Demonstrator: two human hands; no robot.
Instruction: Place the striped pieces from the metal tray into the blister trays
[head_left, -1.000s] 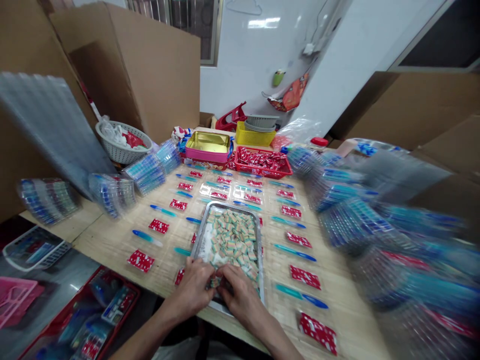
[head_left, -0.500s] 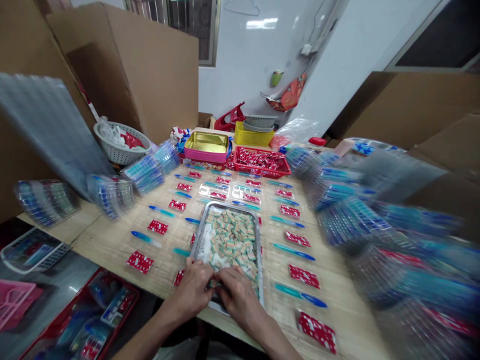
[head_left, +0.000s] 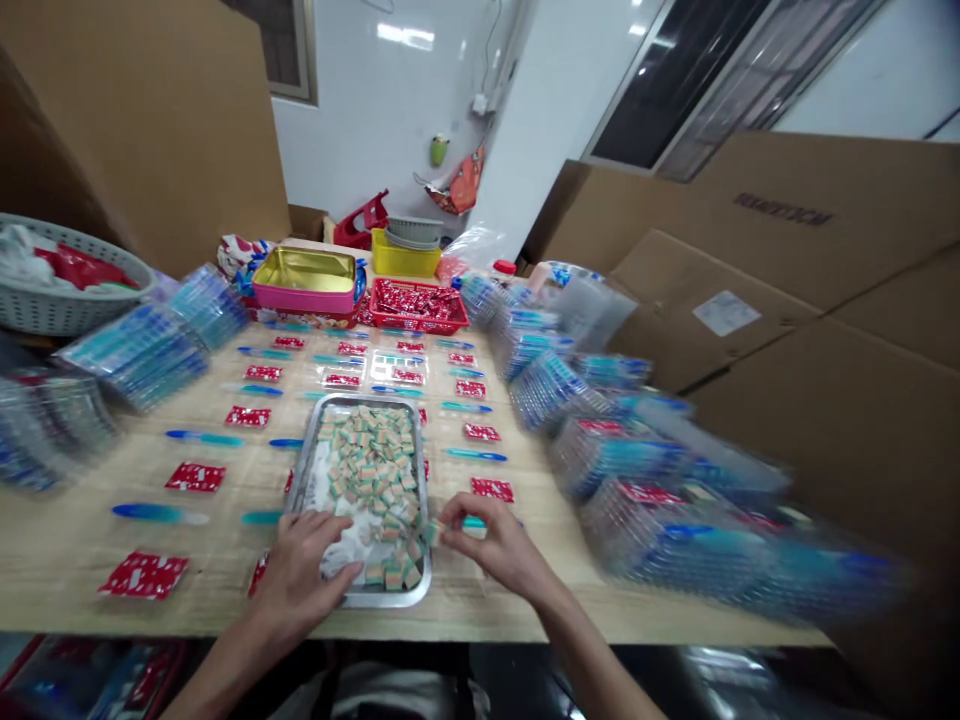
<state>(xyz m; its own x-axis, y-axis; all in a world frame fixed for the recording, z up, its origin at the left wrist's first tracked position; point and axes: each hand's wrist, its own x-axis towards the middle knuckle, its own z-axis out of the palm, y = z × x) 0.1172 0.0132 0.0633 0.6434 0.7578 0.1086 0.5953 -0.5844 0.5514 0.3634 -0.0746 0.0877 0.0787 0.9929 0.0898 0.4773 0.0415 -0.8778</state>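
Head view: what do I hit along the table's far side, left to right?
Grey basket → left-hand far stack of clear packs → pink tin → red basket → red lid. Overlapping items left out.

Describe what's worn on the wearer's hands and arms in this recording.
The left hand and right hand are both gloveless, with five-fingered human shapes. No ring, watch or bracelet can be made out. No sleeve shows on the visible forearms.
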